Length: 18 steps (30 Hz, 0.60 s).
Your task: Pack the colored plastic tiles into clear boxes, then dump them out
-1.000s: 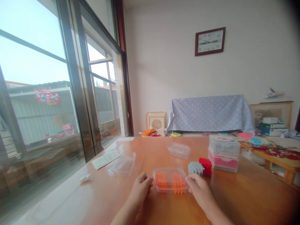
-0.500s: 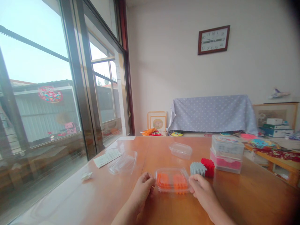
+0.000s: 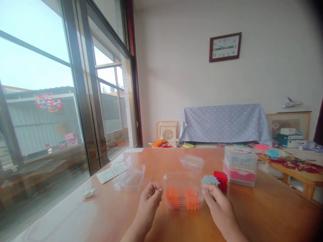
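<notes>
A clear plastic container [image 3: 183, 179] stands in front of me, blurred by motion, with orange toothed pieces [image 3: 191, 199] showing through it. At its left edge my left hand [image 3: 151, 198] is closed, thumb and forefinger pinched at the rim. My right hand [image 3: 217, 201] pinches the right edge between thumb and fingers. Just behind the right hand lie a grey gear-like piece [image 3: 210, 180] and a red gear-like piece [image 3: 221, 180], side by side on the wooden table [image 3: 176, 228].
An empty clear tray [image 3: 191, 162] lies farther back. To the left are another clear plastic piece [image 3: 131, 178], a printed paper [image 3: 111, 172] and a small white packet [image 3: 89, 193]. Stacked clear boxes [image 3: 239, 166], the lower one with pink inside, stand at right.
The container's near face now looks taller, its upper rim tilted up or raised. Both hands stay at its sides. The whole view has shifted slightly.
</notes>
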Available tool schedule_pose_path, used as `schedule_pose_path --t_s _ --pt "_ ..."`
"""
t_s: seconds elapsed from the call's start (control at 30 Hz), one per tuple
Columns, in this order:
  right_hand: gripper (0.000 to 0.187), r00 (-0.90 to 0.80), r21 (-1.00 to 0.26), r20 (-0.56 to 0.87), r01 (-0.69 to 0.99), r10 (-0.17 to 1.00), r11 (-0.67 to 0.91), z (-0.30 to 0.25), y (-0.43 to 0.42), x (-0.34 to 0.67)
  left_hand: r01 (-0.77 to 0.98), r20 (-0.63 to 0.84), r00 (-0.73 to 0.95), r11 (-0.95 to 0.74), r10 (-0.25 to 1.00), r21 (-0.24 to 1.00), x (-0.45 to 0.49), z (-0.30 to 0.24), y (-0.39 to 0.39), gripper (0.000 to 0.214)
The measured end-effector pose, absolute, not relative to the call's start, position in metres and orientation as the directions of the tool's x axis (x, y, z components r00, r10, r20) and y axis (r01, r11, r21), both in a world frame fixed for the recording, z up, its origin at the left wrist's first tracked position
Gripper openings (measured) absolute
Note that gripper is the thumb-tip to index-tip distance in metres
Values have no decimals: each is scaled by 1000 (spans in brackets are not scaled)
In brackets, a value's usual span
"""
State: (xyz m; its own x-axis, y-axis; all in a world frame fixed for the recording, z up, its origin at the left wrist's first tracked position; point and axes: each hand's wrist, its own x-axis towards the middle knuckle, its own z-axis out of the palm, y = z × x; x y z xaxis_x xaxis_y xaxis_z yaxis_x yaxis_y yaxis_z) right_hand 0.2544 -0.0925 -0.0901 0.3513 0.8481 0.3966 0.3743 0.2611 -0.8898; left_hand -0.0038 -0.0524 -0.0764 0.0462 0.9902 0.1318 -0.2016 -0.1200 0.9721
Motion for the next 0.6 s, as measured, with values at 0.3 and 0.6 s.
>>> schedule_pose_path --t_s 0.3,0.6 --pt "48 280 -911 404 209 871 355 -98 -93 257 -247 306 42 -287 951 926 -8 -74 -56 28" --pt "62 300 -930 339 246 892 271 -97 -90 256 -109 266 38 -261 963 959 -5 -71 -54 40"
